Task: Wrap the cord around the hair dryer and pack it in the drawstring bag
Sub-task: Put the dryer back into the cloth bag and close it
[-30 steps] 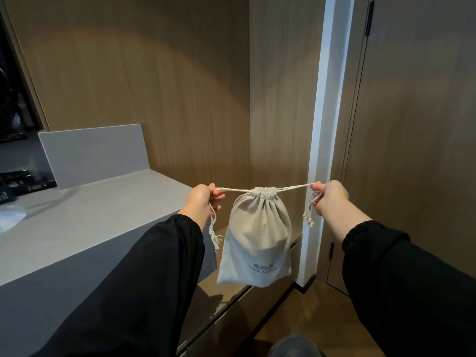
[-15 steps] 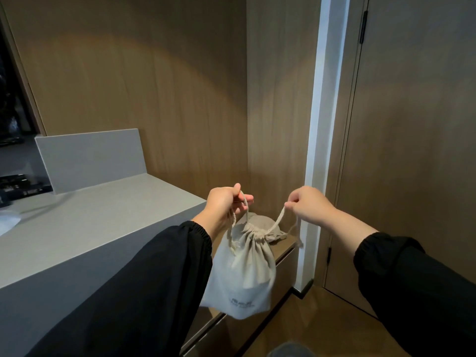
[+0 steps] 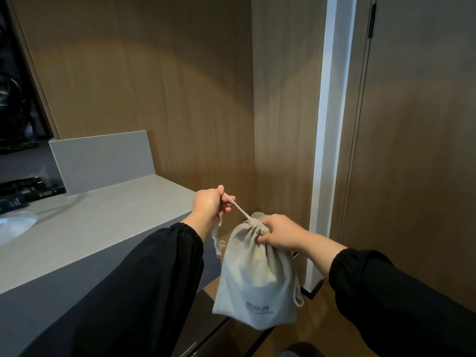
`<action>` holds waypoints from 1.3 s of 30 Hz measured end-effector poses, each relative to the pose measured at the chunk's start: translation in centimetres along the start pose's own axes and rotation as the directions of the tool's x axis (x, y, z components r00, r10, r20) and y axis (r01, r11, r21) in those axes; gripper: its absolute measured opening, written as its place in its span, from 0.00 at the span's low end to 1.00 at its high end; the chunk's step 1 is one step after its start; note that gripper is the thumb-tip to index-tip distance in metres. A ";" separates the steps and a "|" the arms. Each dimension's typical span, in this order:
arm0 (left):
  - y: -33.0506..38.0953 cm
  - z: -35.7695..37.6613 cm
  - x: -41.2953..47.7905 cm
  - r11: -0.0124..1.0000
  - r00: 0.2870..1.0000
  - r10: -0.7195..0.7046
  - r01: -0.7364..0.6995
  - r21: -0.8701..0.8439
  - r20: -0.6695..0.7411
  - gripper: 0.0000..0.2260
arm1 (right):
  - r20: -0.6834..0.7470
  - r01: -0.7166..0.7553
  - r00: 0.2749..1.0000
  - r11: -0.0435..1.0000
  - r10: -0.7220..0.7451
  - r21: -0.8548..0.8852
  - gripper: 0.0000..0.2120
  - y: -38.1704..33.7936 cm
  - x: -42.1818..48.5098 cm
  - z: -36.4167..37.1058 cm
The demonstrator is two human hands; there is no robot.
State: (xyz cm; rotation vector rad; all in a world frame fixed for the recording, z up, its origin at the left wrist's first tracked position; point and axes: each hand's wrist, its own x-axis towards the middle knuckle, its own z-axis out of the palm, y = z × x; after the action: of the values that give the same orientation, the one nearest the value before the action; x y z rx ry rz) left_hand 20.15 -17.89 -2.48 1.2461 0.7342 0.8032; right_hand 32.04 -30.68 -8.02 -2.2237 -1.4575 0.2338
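A beige drawstring bag (image 3: 253,279) with printed lettering hangs in the air in front of me, its mouth gathered tight. My right hand (image 3: 279,231) grips the bunched neck of the bag. My left hand (image 3: 210,204) holds the drawstring (image 3: 239,208), which runs taut from the neck up and to the left. The loose end of the cord dangles below my left wrist. A second cord hangs down the bag's right side. The bag bulges, but the hair dryer is hidden from view.
A grey countertop (image 3: 103,222) with a raised back panel (image 3: 101,158) lies to my left. Below the bag is a wooden shelf or drawer front (image 3: 213,338). Wooden wall panels stand ahead, a white door frame (image 3: 327,140) and a wooden door at right.
My right hand has let go of its cord and moved down to grip the bag's neck. My left hand still pulls its cord up and left. The bag hangs lower.
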 end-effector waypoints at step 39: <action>-24.2 5.4 14.8 0.621 1.000 0.004 -0.025 0.784 0.029 0.50 | 0.323 -0.281 0.745 -0.164 0.583 0.946 0.17 12.0 22.0 9.6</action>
State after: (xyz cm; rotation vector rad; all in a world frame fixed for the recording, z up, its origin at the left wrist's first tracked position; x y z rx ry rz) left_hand 35.44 -11.30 -26.01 2.0556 1.1215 0.4570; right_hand 47.49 -12.03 -19.61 -1.1996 0.0457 0.8949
